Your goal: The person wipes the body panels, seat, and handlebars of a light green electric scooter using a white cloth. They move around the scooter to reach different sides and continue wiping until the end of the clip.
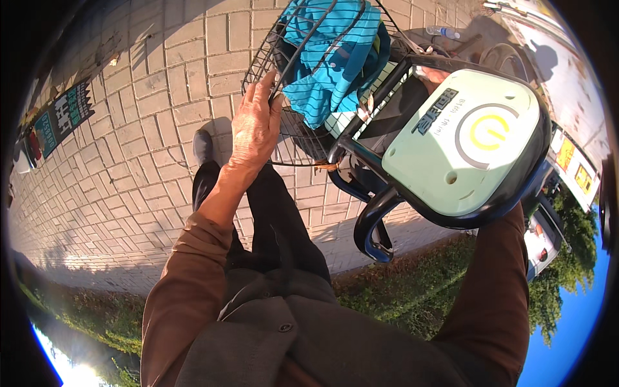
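My left hand (256, 126) is at the near left side of a black wire basket (256, 68), fingers and thumb closed around its wires. A bright blue cloth (335, 61), possibly a garment, lies bunched in the basket. To the right of the basket is a scooter or bike handlebar unit with a pale green, rounded panel (464, 142) bearing a yellow power symbol. A black curved handle (373, 226) sticks out below it. My right sleeve (496, 258) passes behind the panel, which hides most or all of that hand. A skin-coloured patch shows beyond the panel's far edge; I cannot tell what it is.
Brick paving (116, 174) spreads around my feet, with one dark shoe (203, 146) showing. A plastic bottle (443, 31) lies on the ground at the far right. A dark sign (68, 113) stands at the left. Low greenery (412, 284) borders the paving.
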The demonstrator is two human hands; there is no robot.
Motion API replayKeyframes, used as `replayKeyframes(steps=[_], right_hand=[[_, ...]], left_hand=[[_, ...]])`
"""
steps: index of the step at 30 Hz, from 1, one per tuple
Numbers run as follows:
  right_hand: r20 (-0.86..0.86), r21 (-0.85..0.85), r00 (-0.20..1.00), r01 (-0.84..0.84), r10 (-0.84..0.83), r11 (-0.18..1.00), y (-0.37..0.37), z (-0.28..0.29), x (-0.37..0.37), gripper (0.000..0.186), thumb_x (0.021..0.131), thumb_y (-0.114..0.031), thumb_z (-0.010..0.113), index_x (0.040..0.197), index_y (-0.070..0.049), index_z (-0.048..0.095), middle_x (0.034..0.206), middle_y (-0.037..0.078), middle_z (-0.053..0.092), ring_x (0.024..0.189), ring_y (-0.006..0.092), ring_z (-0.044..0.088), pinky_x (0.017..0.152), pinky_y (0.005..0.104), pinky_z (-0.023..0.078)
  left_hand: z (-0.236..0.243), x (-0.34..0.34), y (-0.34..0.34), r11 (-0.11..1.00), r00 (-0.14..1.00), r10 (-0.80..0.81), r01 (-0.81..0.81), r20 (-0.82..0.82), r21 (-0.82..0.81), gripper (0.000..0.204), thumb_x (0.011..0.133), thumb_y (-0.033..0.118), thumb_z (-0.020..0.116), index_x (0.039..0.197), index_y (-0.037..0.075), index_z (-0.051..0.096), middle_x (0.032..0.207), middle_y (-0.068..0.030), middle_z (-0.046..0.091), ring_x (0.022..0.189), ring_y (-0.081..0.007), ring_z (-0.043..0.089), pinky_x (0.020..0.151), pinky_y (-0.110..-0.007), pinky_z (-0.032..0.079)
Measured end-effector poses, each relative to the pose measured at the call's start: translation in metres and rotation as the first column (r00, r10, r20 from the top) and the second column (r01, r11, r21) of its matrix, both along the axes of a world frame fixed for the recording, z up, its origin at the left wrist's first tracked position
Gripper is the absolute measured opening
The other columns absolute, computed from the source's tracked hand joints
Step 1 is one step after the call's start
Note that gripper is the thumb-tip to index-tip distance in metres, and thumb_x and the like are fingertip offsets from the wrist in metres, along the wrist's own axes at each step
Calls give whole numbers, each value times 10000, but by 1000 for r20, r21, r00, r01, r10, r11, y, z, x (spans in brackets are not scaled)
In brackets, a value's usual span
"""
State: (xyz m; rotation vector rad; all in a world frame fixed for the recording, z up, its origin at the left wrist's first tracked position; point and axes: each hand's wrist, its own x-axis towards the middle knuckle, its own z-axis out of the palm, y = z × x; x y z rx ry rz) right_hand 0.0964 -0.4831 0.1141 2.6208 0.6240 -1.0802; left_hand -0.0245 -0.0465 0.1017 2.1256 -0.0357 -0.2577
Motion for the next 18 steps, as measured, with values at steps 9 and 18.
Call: replayKeyframes(steps=[9, 18], right_hand=[[68, 385, 928, -364, 368, 848, 92, -2, -133, 379, 823, -162, 726, 1184, -71, 656, 1168, 101, 621, 1219, 309, 557, 1059, 453, 447], [163, 499, 782, -592, 602, 633, 105, 31, -157, 366, 891, -99, 690, 1256, -81, 677, 1307, 187, 631, 1313, 383, 554, 1204, 562, 343]], left_hand=[[-2, -1, 2, 999, 999, 17, -19, -44, -31, 468, 1004, 168, 610, 1453, 91, 503, 1195, -189, 621, 1074, -408, 626, 893, -493, 535], [-6, -3, 2, 999, 999, 26, -25, 29, -38, 493, 994, 162, 619, 1465, 85, 495, 1129, -181, 628, 1009, -401, 640, 853, -491, 547]])
